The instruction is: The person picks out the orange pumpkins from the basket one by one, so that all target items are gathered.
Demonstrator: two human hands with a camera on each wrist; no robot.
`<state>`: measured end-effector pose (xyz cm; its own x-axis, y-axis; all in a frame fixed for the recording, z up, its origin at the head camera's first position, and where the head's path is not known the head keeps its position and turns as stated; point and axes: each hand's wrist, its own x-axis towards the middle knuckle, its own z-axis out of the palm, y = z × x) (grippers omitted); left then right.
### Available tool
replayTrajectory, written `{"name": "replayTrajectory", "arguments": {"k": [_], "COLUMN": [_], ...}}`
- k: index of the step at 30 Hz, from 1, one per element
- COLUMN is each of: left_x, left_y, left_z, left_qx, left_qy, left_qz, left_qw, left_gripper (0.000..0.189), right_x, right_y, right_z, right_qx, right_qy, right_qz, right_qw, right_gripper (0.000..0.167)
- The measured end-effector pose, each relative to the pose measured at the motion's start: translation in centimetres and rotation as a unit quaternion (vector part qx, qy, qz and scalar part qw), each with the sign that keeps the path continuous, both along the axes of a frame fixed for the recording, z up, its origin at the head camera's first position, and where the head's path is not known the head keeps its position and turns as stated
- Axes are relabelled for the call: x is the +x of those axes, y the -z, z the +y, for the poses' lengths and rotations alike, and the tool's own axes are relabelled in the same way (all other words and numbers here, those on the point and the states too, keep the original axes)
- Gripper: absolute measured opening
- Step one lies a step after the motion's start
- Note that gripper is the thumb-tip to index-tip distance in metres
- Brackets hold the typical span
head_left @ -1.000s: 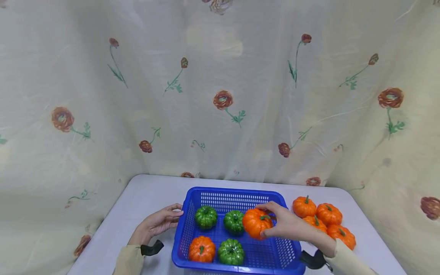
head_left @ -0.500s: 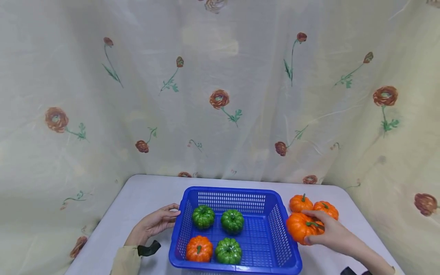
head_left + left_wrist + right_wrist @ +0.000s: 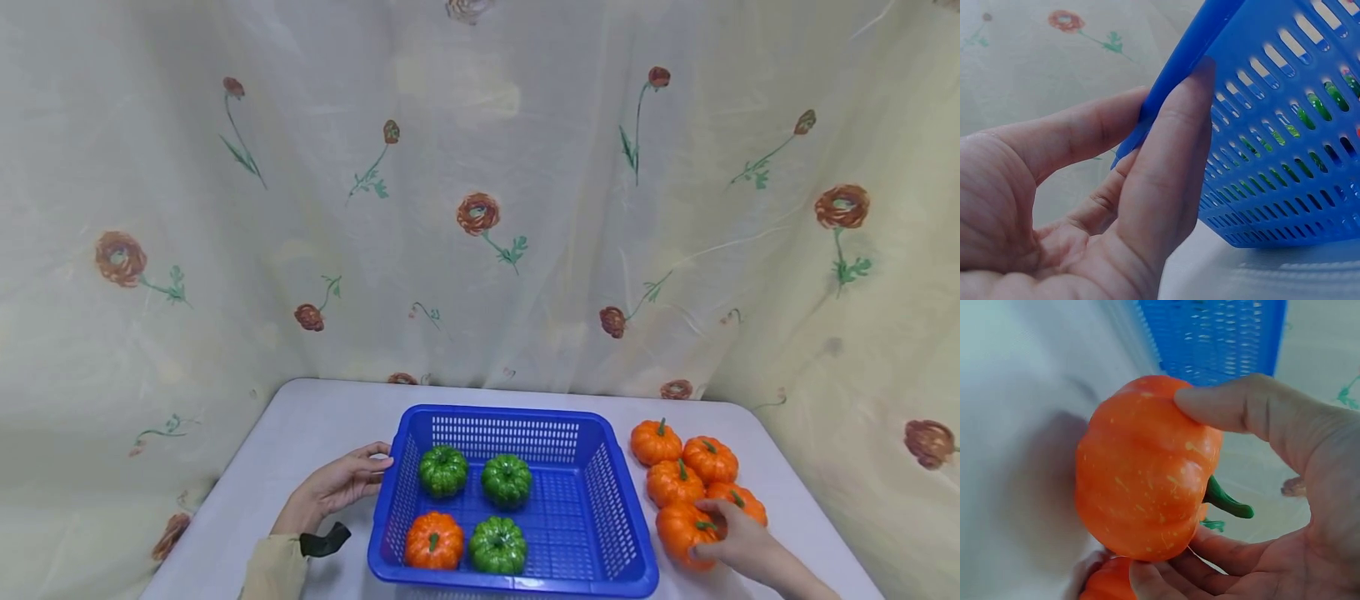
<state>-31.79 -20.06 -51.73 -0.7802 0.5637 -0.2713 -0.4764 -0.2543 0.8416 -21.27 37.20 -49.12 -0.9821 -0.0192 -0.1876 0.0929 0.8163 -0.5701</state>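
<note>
My right hand (image 3: 738, 546) grips an orange pumpkin (image 3: 1144, 469) with a green stem, thumb on one side and fingers on the other, low over the table beside several other orange pumpkins (image 3: 675, 483). My left hand (image 3: 341, 483) pinches the left rim of the blue plastic basket (image 3: 1172, 75), thumb on one side of the rim and fingers against the slotted wall. Inside the basket sit several small pumpkins: green ones (image 3: 506, 482) at the back and front, and one orange pumpkin (image 3: 434, 540) at the front left.
A white table (image 3: 322, 417) bears everything. The orange pumpkins stand in a cluster right of the basket, near the table's right edge. A flowered curtain (image 3: 555, 292) hangs behind the table and along both sides.
My right hand has carried the orange pumpkin out from over the basket, to the right and down beside the cluster. The left hand keeps its place at the basket rim.
</note>
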Motion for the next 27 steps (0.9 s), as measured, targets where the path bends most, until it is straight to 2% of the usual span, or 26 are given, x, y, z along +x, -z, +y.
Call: {"name": "replayTrajectory", "arguments": {"k": [10, 13, 15, 18, 22, 24, 27], "left_x": [-0.1, 0.0, 0.0, 0.0, 0.0, 0.0, -0.1], "left_y": [-0.1, -0.1, -0.1, -0.1, -0.1, -0.2, -0.2], "left_z": [0.0, 0.0, -0.1, -0.1, -0.1, 0.0, 0.0], "left_qx": [0.002, 0.004, 0.003, 0.001, -0.003, -0.005, -0.004], "left_qy": [-0.003, 0.001, 0.002, 0.003, -0.003, -0.008, -0.006], "left_qz": [-0.003, -0.002, -0.001, -0.003, -0.004, -0.006, -0.008], "left_qw": [1.0000, 1.0000, 1.0000, 1.0000, 1.0000, 0.9999, 0.9999], "left_gripper": [0.020, 0.019, 0.019, 0.020, 0.022, 0.023, 0.023], "right_x": [-1.0, -1.2, -1.3, -1.7, -2.3, -2.4, -2.9], "right_y": [1.8, 1.9, 1.6, 0.3, -2.8, -4.2, -6.0], "right_z": [0.0, 0.0, -0.2, -0.7, -2.4, -3.7, -6.2], "right_qx": [0.022, 0.022, 0.025, 0.024, 0.005, -0.009, -0.041], "right_qy": [0.000, -0.005, -0.003, 0.002, -0.011, -0.033, -0.070], "right_qz": [0.063, 0.067, 0.049, 0.024, 0.038, 0.060, 0.071], "right_qw": [0.9978, 0.9975, 0.9985, 0.9994, 0.9992, 0.9976, 0.9941], "right_gripper": [0.078, 0.078, 0.081, 0.086, 0.087, 0.082, 0.079]}}
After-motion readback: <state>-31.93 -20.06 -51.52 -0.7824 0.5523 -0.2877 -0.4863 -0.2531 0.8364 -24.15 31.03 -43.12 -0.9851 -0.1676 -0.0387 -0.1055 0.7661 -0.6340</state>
